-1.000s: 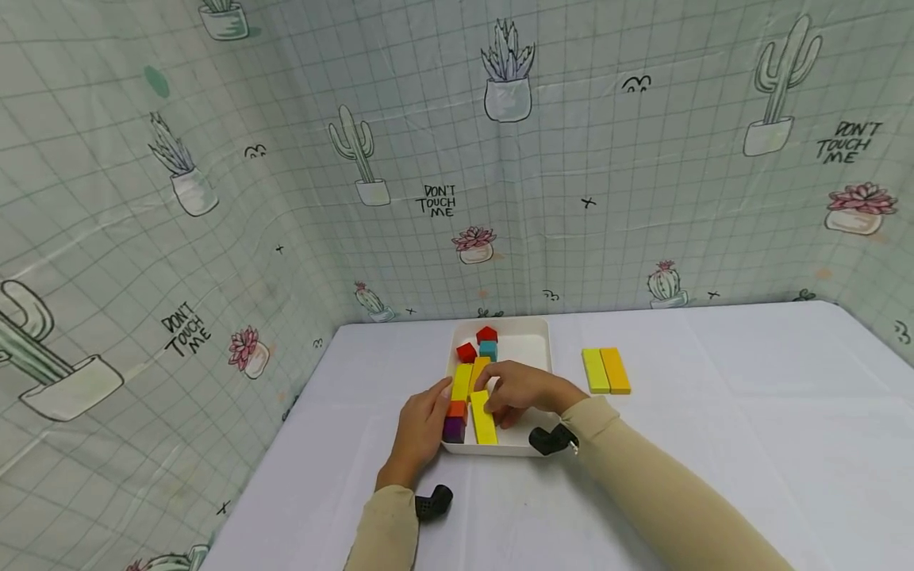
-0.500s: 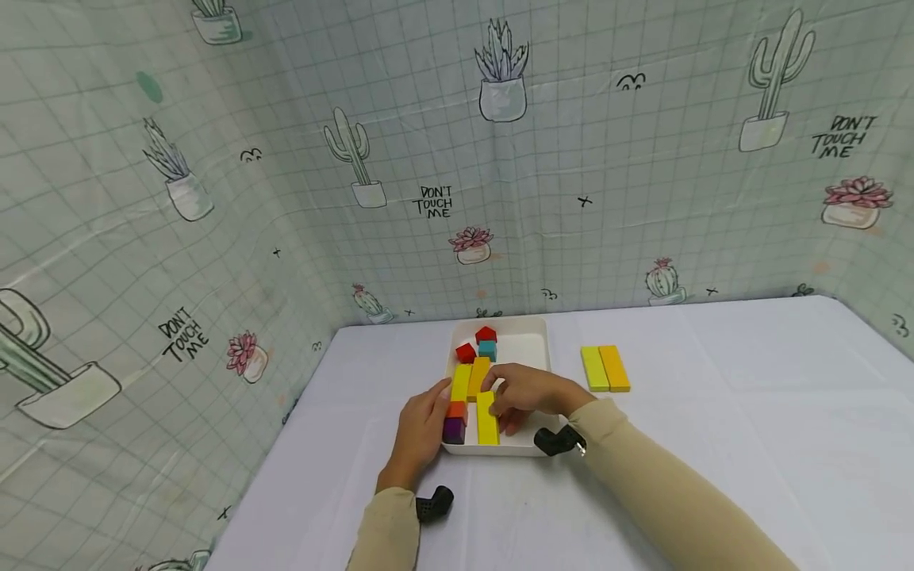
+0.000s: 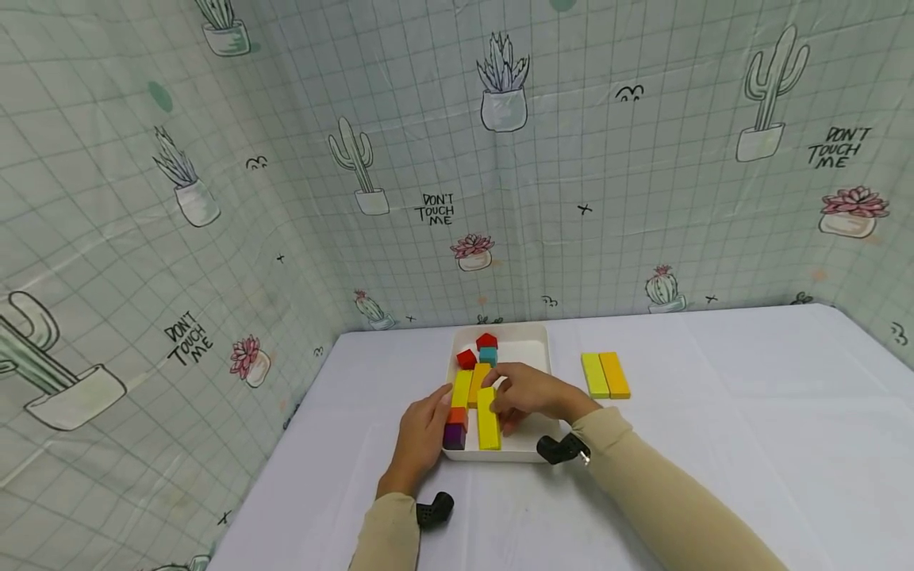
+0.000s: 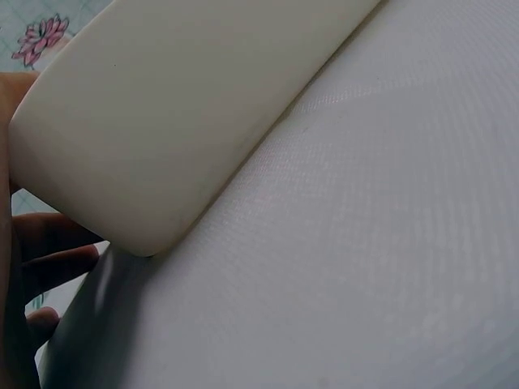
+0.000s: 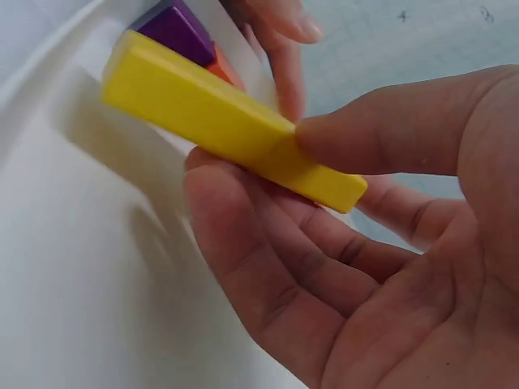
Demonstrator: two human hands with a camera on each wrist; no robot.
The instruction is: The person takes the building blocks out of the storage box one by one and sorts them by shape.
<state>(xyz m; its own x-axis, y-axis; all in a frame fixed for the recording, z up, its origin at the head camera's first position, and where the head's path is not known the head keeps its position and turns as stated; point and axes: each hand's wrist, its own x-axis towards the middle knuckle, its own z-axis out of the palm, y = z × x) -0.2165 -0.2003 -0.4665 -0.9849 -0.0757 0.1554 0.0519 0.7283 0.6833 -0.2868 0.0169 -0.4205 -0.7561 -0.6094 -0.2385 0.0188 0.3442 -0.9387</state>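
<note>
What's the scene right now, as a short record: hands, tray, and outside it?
Right hand: pinching the long yellow block
Left hand: beside the left wall of the white tray
Also in tray: purple block, red-orange block, second yellow block, amber block, teal block, two red blocks
Right of tray: light yellow block and orange block, side by side on table
</note>
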